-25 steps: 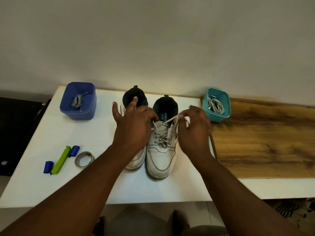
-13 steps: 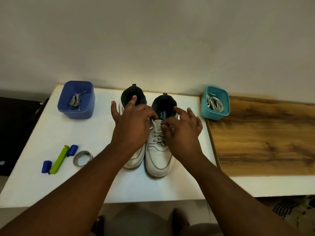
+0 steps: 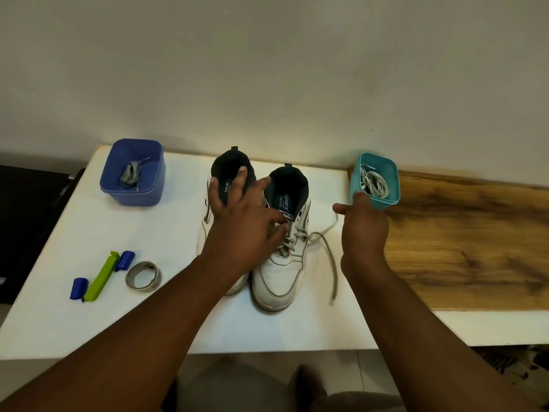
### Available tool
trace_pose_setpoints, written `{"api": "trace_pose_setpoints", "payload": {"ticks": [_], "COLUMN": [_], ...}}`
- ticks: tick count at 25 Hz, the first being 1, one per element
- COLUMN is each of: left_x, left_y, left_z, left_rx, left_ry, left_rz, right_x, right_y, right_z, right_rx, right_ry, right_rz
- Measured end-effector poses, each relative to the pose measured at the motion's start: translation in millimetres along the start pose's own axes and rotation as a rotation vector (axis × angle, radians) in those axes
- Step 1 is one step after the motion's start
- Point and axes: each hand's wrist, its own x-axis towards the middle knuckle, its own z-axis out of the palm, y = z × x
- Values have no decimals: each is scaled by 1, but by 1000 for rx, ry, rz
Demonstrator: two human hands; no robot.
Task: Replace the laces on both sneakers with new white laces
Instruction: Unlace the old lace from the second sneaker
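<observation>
Two white sneakers stand side by side on the white table (image 3: pixel 89 233), toes toward the person. The left hand (image 3: pixel 246 227) lies spread over the left sneaker (image 3: pixel 208 221), fingers straight, their tips reaching across to the upper lacing of the right sneaker (image 3: pixel 282 263); from here I cannot tell whether those fingertips merely touch the lace or nip it. The right sneaker's grey lace (image 3: pixel 329 257) is undone, with one end trailing loose over the table on its right side, down toward the near edge.

The right hand (image 3: pixel 362 230) hovers just right of that sneaker, thumb stuck out to the left, fingers curled under loosely; its grip appears to hold nothing, though the palm side is hidden. It is just in front of the teal tub (image 3: pixel 392 185), which holds a coil of white laces (image 3: pixel 374 182).

At the far left corner a blue tub (image 3: pixel 154 185) holds a bundled grey lace (image 3: pixel 130 173). Nearer, a green and blue clip (image 3: pixel 101 275) lies beside a roll of tape (image 3: pixel 143 276).
</observation>
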Motion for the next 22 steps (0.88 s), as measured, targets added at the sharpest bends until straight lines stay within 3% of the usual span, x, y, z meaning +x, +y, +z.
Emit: {"api": "trace_pose_setpoints", "payload": {"ticks": [2, 6, 8, 12, 17, 19, 22], "left_x": [-1, 2, 1, 0, -1, 0, 3], "left_y": [1, 2, 2, -1, 3, 0, -7], "left_z": [2, 3, 1, 0, 11, 4, -10], "left_rx": [17, 0, -51, -89, 10, -60, -197], "left_ry": [-18, 19, 110, 244, 48, 152, 377], "left_rz": [17, 1, -68, -179, -7, -74, -309], "right_x": [7, 0, -3, 6, 4, 3, 4], "right_y": [13, 29, 32, 37, 43, 41, 40], "right_z": [0, 7, 13, 10, 14, 14, 14], "right_rx": [-147, -545, -784, -678, -598, -608, -555], "right_ry": [-5, -374, -386, -365, -385, -351, -342], "right_rz": [-204, -603, -715, -612, -601, -615, -576]}}
